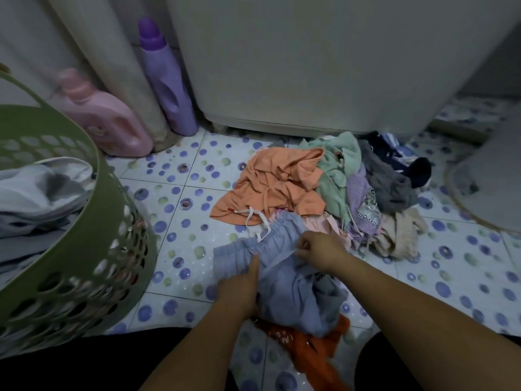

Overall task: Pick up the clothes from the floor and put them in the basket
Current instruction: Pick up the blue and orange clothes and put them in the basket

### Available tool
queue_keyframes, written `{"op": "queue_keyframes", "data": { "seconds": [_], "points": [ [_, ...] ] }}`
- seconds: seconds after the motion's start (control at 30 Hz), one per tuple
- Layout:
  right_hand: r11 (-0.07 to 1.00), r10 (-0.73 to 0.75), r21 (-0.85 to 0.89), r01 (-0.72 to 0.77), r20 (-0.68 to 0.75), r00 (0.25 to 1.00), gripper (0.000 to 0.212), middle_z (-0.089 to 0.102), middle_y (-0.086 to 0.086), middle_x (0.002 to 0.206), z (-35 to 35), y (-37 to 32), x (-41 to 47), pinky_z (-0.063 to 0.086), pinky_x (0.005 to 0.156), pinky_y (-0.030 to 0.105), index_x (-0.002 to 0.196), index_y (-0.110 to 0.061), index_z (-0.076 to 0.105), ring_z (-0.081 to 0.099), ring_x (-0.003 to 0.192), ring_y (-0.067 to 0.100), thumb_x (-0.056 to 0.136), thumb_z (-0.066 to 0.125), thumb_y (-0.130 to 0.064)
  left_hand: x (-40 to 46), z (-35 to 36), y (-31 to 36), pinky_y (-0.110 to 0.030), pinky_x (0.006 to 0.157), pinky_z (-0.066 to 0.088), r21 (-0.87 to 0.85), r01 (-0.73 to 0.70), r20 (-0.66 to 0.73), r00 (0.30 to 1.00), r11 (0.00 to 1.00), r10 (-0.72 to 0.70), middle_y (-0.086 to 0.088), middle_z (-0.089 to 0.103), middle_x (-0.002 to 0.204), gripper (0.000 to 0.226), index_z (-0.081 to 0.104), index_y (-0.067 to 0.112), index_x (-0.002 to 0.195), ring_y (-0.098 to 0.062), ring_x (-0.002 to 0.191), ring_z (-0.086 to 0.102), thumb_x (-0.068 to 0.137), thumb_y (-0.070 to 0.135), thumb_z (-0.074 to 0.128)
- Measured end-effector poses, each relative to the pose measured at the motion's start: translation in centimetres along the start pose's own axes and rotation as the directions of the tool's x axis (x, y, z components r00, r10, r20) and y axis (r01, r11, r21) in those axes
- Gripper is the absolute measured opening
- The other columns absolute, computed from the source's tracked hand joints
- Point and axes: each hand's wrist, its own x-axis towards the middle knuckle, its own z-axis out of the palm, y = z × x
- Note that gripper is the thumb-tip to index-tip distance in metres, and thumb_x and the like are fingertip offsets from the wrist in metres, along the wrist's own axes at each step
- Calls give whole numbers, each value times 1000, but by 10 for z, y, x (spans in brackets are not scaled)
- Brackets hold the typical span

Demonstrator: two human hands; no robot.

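Head view: both my left hand (242, 289) and right hand (318, 249) grip blue shorts (282, 266); basket (84, 249) part-filled, pile (324, 187) remains on the floor.

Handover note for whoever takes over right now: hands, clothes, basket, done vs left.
Left hand: on the blue-grey shorts, index finger straight along the waistband; grip unclear.
Right hand: pinches the shorts' waistband.
Shorts are still on the floor, lying over an orange garment.
Green basket stands at left and already holds some pale laundry.
Left to do: shorts, orange garment, then the pile by the washing machine, including the peach top, mint, striped, grey, dark and beige pieces.
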Motion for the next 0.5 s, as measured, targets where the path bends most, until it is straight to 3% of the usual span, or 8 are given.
{"op": "queue_keyframes", "data": {
  "seconds": [0.03,0.1,0.2,0.23,0.3,0.33,0.43,0.5],
  "points": [
    [997,38,62,-36,-31,999,21,60,13,116,-4,4,1,40,77,28,108,-11,59,56,108,28,89,57,-21,2,4,3,-37,96,45,14,30,-13,999,999,-30,-12,56,132,70,18,20,150,-28,115,58,91,25,55],
    [987,101,129,-90,-77,992,29,60,14,112,-9,16,3,38,75,27,116,-11,57,57,109,28,89,58,-22,6,5,10,-32,96,46,-61,70,-22,997,996,-71,-10,62,125,34,55,12,126,-25,113,59,94,23,47],
    [972,159,195,-129,-145,976,30,57,6,96,-16,32,5,38,73,26,117,-9,57,55,91,24,91,56,-22,14,-22,20,-36,99,46,-387,41,-69,995,921,-73,-15,61,125,33,58,4,121,-30,115,58,99,19,39],
    [969,177,202,-141,-173,969,30,59,7,101,-19,35,4,39,77,28,118,-9,57,56,93,26,91,56,-21,18,-37,21,-39,102,45,-588,25,-102,989,809,-105,-17,61,124,32,56,3,123,-31,114,58,99,16,40],
    [962,207,234,-143,-275,939,29,62,12,115,-25,39,5,43,84,30,119,-10,58,58,105,30,92,55,-20,21,-69,21,-48,100,48,-939,-55,-122,976,339,-180,-11,63,105,22,60,10,112,-29,97,62,97,13,45],
    [954,222,266,-137,-323,920,29,62,13,119,-28,39,5,43,86,31,119,-9,58,58,109,31,92,54,-20,20,-85,20,-50,95,51,-987,-96,-123,968,132,-217,-5,62,95,16,60,18,98,-24,86,60,96,12,45],
    [925,258,364,-104,-405,877,29,61,17,124,-34,38,7,44,89,34,120,-5,58,57,112,33,93,51,-15,19,-128,16,-33,65,46,-901,-219,-116,953,-374,-279,-1,55,73,25,50,21,75,-16,65,51,97,13,42],
    [926,255,367,-92,-426,868,28,61,18,122,-33,36,7,44,89,36,118,-4,58,56,111,34,92,50,-12,14,-155,15,-28,59,44,-720,-362,-185,922,-592,-340,-3,56,65,26,51,17,74,-16,62,50,98,14,41]
  ]
}}
